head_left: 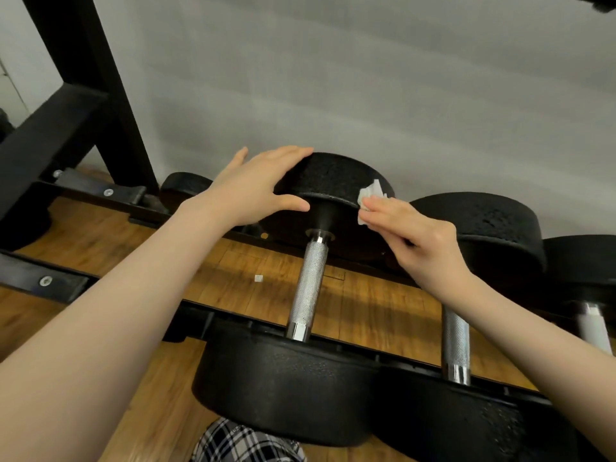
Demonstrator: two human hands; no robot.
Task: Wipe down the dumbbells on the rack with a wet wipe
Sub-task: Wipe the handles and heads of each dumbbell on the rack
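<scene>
Head view. Rack [40,281]: black metal rails with bolted plates, carrying the dumbbells crosswise over a wooden floor [233,278].

Dumbbell [308,288], centre: black textured heads, knurled silver handle, near head on the front rail, far head toward the grey wall [366,78].

Left hand [256,188]: fingers curved over the top of the far head, thumb under its near edge, holding it.

Right hand [413,235]: fingers together and fairly straight, pressing a white wet wipe [370,195] against the right side of the same far head.

Second dumbbell [455,341]: just right of the first, handle partly hidden by the right forearm. Third dumbbell [590,321]: at the right edge.

Small white scrap [258,278] on the floor between the rails. Plaid cloth [240,441] at the bottom edge. No readable writing.
</scene>
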